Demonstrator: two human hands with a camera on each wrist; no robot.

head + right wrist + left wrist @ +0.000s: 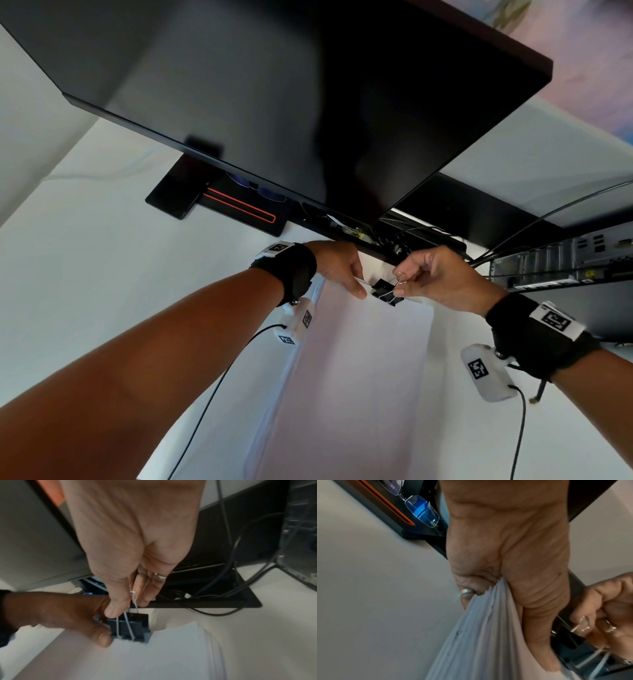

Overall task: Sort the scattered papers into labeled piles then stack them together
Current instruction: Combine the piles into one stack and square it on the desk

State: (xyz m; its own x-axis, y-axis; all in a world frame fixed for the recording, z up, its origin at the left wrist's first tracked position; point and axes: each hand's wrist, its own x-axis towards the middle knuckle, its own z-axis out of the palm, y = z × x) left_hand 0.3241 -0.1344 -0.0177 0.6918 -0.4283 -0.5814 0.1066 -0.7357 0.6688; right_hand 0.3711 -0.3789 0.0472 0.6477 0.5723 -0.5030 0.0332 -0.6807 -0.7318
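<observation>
a binder clip goes onto the gathered papers

left hand (pixel 342 270) pinches the paper stack (pixel 163 655) at its far edge to keep sheets aligned; beside it, right hand (pixel 442 277) pinches the wire handles of the binder clip (pixel 129 627) seated there, below the monitor (pixel 274 102).

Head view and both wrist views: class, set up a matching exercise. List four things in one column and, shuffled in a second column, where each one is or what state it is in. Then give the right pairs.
Column one:
1. paper stack
2. binder clip
3. glasses
4. monitor

Column two:
A. lying on the black stand under the screen
B. dark, looming above both hands
C. pinched at its top edge by the left hand
D. its wire handles squeezed by the right hand

Pairs: 1-C, 2-D, 3-A, 4-B
</observation>
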